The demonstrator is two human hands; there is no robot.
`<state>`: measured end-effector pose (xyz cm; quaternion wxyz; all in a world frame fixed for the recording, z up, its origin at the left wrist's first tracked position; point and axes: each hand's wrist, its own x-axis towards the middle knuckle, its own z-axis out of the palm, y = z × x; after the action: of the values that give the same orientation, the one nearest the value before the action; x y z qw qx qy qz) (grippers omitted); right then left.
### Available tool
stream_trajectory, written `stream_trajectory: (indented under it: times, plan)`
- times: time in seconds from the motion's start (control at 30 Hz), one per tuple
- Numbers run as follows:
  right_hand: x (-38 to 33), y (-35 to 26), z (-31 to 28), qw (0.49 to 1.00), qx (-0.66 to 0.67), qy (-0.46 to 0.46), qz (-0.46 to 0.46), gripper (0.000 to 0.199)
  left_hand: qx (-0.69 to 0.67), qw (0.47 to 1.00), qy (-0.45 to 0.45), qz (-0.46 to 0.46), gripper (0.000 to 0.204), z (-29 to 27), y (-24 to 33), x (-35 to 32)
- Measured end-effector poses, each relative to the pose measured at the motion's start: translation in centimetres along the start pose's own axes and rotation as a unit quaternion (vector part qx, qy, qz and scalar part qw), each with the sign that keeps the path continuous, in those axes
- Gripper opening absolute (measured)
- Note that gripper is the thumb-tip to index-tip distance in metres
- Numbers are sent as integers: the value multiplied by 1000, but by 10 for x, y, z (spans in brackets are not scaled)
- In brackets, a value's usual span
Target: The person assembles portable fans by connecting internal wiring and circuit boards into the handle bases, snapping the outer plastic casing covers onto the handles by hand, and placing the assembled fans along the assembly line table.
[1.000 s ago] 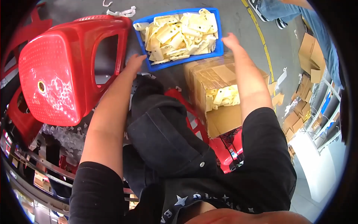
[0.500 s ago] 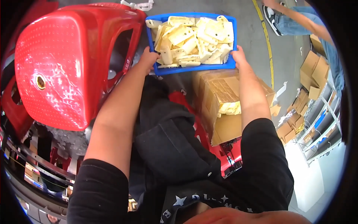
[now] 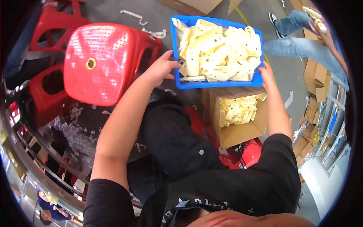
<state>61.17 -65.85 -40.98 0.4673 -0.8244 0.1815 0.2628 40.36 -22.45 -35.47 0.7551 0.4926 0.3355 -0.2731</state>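
A blue plastic bin [image 3: 219, 85] is held up in front of me, heaped with cream-coloured moulded plastic parts [image 3: 219, 53]. My left hand [image 3: 162, 70] grips its left side near the lower corner, fingers curled at the edge. On the opposite side my right hand [image 3: 268, 77] holds the right wall, its fingers partly hidden by the bin. Just below, a cardboard box [image 3: 242, 134] lies with its open end toward me, and more cream parts [image 3: 240, 112] show inside.
At left stands a red plastic stool [image 3: 96, 62], with another red stool [image 3: 53, 81] beyond it. White scraps [image 3: 155, 33] litter the floor. A co-worker's hand [image 3: 323, 32] holds cream parts at upper right. Torn cartons [image 3: 317, 75] and a shelf rack [image 3: 332, 125] line the right.
My view has shifted, and the bin now appears farther right, still between both hands. More of the open box below shows. The co-worker's hand with cream parts has come into view.
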Motion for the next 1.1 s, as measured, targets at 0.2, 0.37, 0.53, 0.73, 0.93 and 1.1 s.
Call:
stream_trajectory:
  times: [0.2, 0.37, 0.53, 0.73, 0.93, 1.1]
  plan:
    - [-6, 3, -21, 996, 43, -13, -83, 52, 24, 995, 55, 79, 79, 4, -4, -21]
    - [6, 18, -32, 994, 49, -19, -93, 52, 136, 960, 176, 172, 62, 16, -28, -10]
    - [12, 40, -33, 989, 115, -28, -87, 51, 106, 957, 155, 221, 65, 13, -39, -11]
    - [3, 53, -16, 989, 114, -16, -95, 46, 23, 959, 133, 250, 69, 1, -71, 7]
    - [-7, 43, 2, 989, 104, -33, -98, 34, -24, 959, 63, 276, 69, -9, -82, 12]
    - [-30, 44, 55, 985, 87, -50, -137, 33, -49, 938, 42, 340, 63, -52, -148, -24]
